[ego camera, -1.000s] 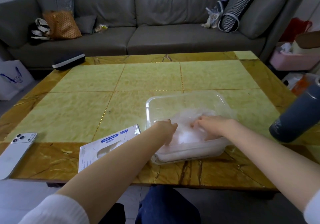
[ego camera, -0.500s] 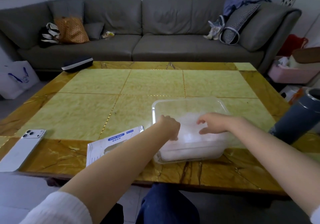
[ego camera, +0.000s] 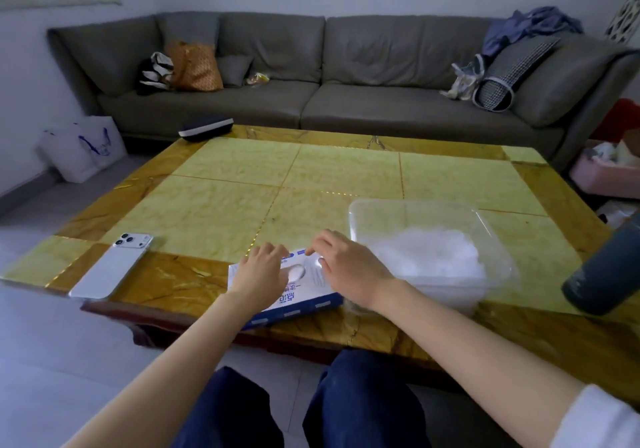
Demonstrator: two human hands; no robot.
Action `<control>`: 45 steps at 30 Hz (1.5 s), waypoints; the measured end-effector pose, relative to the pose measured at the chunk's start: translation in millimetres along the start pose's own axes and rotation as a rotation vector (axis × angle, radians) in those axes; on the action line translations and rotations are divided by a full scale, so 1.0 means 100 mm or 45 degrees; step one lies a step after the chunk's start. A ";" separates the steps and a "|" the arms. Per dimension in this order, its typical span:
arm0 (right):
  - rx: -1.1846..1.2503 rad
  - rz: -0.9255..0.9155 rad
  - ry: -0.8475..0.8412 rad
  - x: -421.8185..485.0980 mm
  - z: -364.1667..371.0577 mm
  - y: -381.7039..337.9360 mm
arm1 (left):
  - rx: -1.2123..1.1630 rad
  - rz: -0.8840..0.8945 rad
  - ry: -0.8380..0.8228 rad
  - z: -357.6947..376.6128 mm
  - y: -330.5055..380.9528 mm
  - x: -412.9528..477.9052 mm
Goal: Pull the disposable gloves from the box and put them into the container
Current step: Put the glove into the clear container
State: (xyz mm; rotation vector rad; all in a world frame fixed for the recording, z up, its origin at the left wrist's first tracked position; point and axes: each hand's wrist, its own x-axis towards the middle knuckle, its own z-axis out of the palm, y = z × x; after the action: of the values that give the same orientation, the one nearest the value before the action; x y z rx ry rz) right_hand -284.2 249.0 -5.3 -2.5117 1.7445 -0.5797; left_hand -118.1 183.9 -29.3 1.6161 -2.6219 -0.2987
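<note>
Gloves [ego camera: 296,272] showed as a white tuft in the oval opening on top of the box [ego camera: 301,303], between our two hands at the near edge of the counter [ego camera: 346,177]. Our left hand [ego camera: 259,271] lay palm-down on the left part of the lid, fingers nearly straight and reaching toward the opening; it pressed the carton and gripped nothing. Our right hand [ego camera: 346,264] was poised over the right part with its wrist raised and fingers bent. Its thumb and forefinger were apart just beside the tuft, with nothing visibly caught between them. Both forearms came in from the near side, the right one crossing in front of the container's near corner.

The tuft sat just left of the right thumb, so we judged the right hand better placed for the next pinch, with the left hand steadying. The box's long axis ran across us, left to right, its right end angled slightly away. The container [ego camera: 498,239], of clear plastic, stood just beside that end; we could not tell whether the two touched. A white heap [ego camera: 429,257] of gloves already lay inside it, so any pull looked set to travel up and to the right.

Farther out on the counter, a phone [ego camera: 110,267] lay face-down to the left and a dark flask [ego camera: 602,274] stood at the right edge. A grey sofa [ego camera: 346,66] ran behind.
</note>
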 end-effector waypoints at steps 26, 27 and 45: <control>-0.503 0.170 -0.502 0.70 0.82 -0.26 | -0.228 -0.073 -0.031 0.49 -0.45 -0.26; -0.457 0.170 -0.489 0.68 0.83 -0.26 | -0.228 -0.077 -0.033 0.48 -0.46 -0.25; 0.001 0.515 0.305 0.76 -0.08 -0.13 | -0.247 -0.077 -0.050 0.46 -0.48 -0.23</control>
State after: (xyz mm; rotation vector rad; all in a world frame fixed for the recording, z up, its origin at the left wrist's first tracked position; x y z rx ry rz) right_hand -251.8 186.5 26.9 -2.0621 2.2466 -0.8695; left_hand -71.9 190.1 -82.2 1.6424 -2.4840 -0.5740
